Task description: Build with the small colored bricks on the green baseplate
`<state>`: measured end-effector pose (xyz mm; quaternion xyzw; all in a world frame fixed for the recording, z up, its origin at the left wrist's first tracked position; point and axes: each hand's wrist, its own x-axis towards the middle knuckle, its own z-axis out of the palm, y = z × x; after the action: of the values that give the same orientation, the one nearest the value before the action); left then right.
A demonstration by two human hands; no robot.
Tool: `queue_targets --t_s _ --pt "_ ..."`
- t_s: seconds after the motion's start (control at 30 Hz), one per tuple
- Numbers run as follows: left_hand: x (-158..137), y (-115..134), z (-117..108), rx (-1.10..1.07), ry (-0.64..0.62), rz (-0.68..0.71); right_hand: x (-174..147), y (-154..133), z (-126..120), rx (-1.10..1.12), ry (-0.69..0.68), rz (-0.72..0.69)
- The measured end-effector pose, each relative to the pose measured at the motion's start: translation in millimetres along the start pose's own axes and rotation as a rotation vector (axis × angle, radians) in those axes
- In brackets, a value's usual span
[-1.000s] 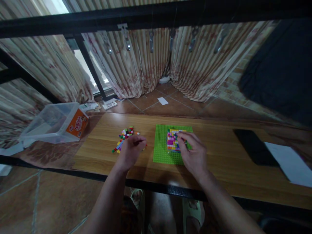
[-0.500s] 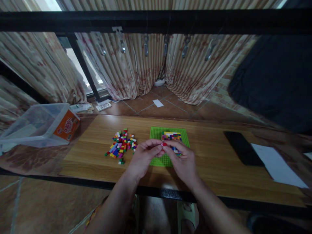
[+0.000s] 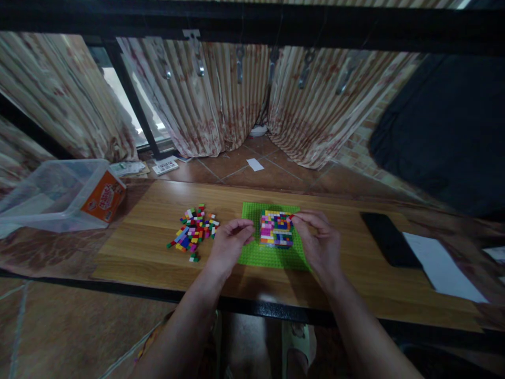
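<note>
On a green studded baseplate (image 3: 252,258) stands a block of many-coloured toy bricks (image 3: 276,230), built several rows wide. My right hand (image 3: 321,242) pinches a small red toy brick (image 3: 291,216) at the upper right edge of this block. Whether the red brick touches the block I cannot tell. Over the baseplate's left side, my left hand (image 3: 231,245) has thumb and fingertips drawn together; anything between them is hidden. To its left, loose toy bricks (image 3: 189,231) of many colours lie in a pile on the wooden table (image 3: 142,252).
A clear plastic box (image 3: 59,210) with an orange label stands at the far left. On the right lie a black phone-like slab (image 3: 389,239) and a white paper sheet (image 3: 444,268). A dark bar (image 3: 252,29) with hanging metal hooks crosses above the table.
My hands have come apart from their meeting point over the baseplate. The right one has gone right and up with the red brick, uncovering the brick block. The view has shifted slightly.
</note>
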<state>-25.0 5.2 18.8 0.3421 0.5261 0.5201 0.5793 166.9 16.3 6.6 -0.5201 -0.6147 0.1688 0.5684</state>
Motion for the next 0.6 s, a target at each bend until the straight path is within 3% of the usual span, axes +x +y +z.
queue_targets --t_s 0.1,0.33,0.6 --pt "5.0 -7.1 -2.6 0.136 0.023 0.028 -1.5 3.8 1.6 -0.034 -0.076 -0.016" --pt "7.8 -18.3 -2.0 0.475 -0.102 0.144 -3.8 4.3 8.1 -0.075 -0.144 -0.029" --pt "10.4 -24.9 -4.6 0.568 -0.116 0.21 -5.4 5.8 11.5 -0.054 -0.185 -0.021"
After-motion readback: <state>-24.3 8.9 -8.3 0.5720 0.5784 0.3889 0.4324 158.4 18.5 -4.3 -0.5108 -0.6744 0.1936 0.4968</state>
